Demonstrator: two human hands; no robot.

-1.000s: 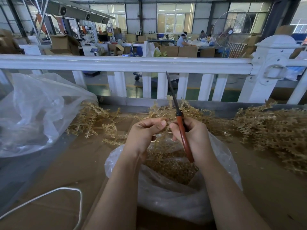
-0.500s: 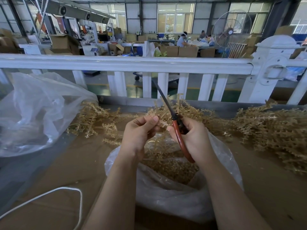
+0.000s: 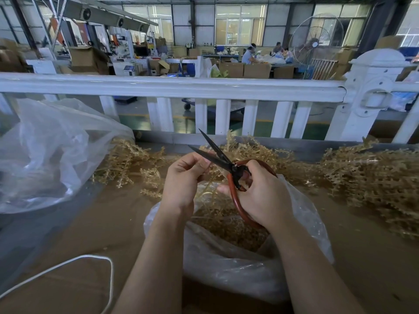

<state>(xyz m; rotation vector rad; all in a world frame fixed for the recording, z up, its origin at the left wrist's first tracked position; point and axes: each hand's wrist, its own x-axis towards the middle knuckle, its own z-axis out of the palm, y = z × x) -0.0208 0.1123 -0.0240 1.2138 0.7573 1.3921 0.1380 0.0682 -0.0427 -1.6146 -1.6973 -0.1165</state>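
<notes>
The right hand (image 3: 260, 193) holds open scissors (image 3: 223, 163) beside the left hand (image 3: 183, 177), which pinches a golden sprig (image 3: 209, 175).

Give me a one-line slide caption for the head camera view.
Right hand holds red-handled scissors open at a golden sprig pinched in the left hand, above a clear bag of trimmings.

Scissors (image 3: 233, 169): black blades, red-brown loop handles; blades parted in a V, tips toward the far edge of the desk (image 3: 113, 223), gripped by right hand (image 3: 260, 196) above its middle. Gold sprig (image 3: 210, 166): small, pale, pinched at left hand (image 3: 181, 184) fingertips, just under the lower blade
</notes>
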